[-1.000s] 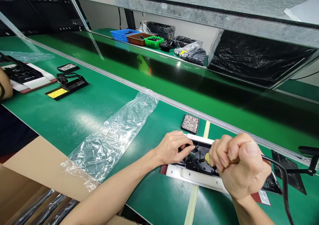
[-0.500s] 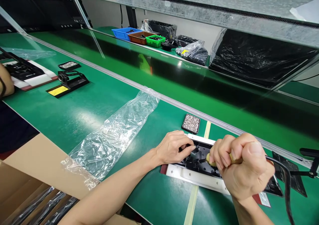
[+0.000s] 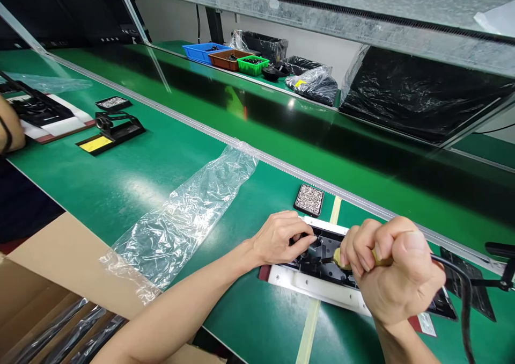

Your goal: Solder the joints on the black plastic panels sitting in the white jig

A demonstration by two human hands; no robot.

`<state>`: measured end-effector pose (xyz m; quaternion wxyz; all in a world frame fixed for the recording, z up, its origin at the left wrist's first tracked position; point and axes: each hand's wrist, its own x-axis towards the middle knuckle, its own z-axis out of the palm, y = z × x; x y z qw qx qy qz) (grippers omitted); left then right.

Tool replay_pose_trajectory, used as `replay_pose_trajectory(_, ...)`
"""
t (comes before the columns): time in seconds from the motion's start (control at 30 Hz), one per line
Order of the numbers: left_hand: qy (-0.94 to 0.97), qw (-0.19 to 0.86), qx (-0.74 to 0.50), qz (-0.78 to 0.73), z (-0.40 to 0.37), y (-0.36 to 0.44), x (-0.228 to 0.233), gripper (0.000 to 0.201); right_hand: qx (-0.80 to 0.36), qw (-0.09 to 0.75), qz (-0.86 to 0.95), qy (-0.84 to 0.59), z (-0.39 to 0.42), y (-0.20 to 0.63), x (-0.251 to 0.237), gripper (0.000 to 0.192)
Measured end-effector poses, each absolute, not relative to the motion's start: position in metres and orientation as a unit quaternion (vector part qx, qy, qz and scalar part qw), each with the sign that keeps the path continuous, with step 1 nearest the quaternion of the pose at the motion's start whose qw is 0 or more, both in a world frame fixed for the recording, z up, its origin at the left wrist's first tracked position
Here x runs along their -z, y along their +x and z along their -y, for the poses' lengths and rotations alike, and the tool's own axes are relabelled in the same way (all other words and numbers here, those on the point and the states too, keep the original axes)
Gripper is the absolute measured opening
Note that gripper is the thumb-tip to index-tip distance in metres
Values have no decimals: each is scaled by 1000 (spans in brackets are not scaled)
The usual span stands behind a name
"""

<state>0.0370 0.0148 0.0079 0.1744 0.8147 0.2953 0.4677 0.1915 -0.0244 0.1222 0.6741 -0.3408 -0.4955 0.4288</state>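
Green counter point(image 3: 132, 176) mat fills most of the frame. Lower right of centre: black plastic part point(image 3: 322, 254) seated in a white fixture point(image 3: 306, 286). My left hand point(image 3: 281, 240) rests on the part's left end, fingers point(image 3: 303, 239) pinched down on a small piece there; what sits between the tips is too small to tell. My right hand point(image 3: 396, 275) is closed in a full fist around a yellow-handled corded tool point(image 3: 341, 257), the tip end pointing left and down onto the part, the black cable point(image 3: 462, 294) leaving toward the lower right edge. Just above the fixture: small black tray of screws point(image 3: 309, 199). Left of centre: empty clear plastic bag point(image 3: 189, 213) lying flat. Lower left corner: cardboard box point(image 3: 48, 299). Upper left: a second fixture point(image 3: 44, 117) at another person's hand point(image 3: 8, 130), with a tool stand point(image 3: 110, 133) beside it. Top centre: coloured bins point(image 3: 227, 58).
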Motion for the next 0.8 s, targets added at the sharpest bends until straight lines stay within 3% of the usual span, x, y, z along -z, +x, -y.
replay_pose_trajectory(0.8,816,175,-463,-298,-16,37,-7,19,-442,683,467,-346,24,190,-123,46)
